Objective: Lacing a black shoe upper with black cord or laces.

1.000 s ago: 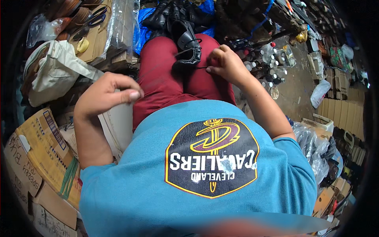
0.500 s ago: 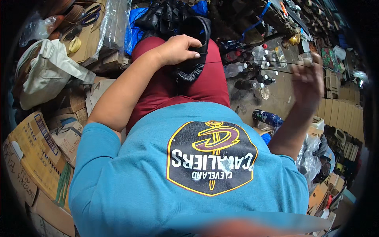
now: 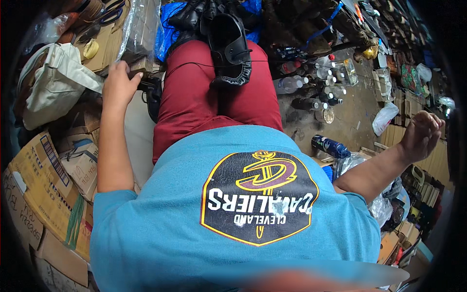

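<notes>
A black leather shoe [image 3: 227,41] lies across my thighs, its toe with gathered stitching pointing toward me. Black thread [image 3: 194,63] comes out of the shoe on both sides and sags over my left thigh. My left hand [image 3: 120,86] is out past that thigh with its fingers curled in, closed on the thread. Far out to the right, my right hand [image 3: 422,135] is raised, fingers bent together round the thread's other end; the stretch of thread near it is too thin to make out. Another black shoe [image 3: 152,100] stands beside my left thigh.
More black shoes [image 3: 194,17] lie on a blue sheet [image 3: 168,17] beyond my knees. Several plastic bottles [image 3: 321,73] and a dark blue tumbler [image 3: 331,146] are on the floor at the right. A white cloth bag [image 3: 58,90] and cardboard boxes [image 3: 46,180] crowd the left.
My left hand has let go of the shoe and swung out to the left. My right hand has moved farther right and lower. Thread now runs out to the left too.
</notes>
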Motion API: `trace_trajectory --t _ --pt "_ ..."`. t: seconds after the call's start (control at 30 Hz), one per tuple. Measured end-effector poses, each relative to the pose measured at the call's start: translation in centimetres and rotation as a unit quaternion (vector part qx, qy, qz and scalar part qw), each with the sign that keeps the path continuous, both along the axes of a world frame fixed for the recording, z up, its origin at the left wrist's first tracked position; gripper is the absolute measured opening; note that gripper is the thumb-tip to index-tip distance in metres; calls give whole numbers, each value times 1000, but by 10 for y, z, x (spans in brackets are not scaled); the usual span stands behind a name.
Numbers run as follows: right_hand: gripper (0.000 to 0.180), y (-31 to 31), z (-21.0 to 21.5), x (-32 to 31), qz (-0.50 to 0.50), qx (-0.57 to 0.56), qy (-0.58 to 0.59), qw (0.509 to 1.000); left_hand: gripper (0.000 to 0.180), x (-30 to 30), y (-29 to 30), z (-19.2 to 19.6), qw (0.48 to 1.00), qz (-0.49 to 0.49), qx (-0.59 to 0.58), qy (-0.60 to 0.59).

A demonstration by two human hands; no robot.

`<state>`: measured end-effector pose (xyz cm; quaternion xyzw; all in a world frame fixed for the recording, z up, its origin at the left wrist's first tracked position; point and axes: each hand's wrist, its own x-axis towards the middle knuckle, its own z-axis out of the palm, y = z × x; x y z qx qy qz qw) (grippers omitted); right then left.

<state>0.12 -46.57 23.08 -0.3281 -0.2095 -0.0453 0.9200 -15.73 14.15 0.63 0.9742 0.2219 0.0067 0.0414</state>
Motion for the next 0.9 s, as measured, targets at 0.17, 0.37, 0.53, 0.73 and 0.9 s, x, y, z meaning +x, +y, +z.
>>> trace_trajectory --t 0.17,0.37,0.53,0.73,0.9 --pt "41 22 5 -9 -29 -6 -70 997 55 52 -81 34 964 -160 -128 -172" --pt "22 73 -60 12 -246 -575 -110 772 44 105 -148 5 873 -242 -417 -75" --pt "31 198 -148 -9 28 -702 -168 691 31 108 -143 -23 831 -220 -507 -59" --pt "19 239 -186 -6 70 -740 -169 648 28 108 -143 -16 828 -219 -515 -39" --pt "17 246 -193 0 84 -740 -176 643 28 104 -142 -10 839 -208 -500 -46"
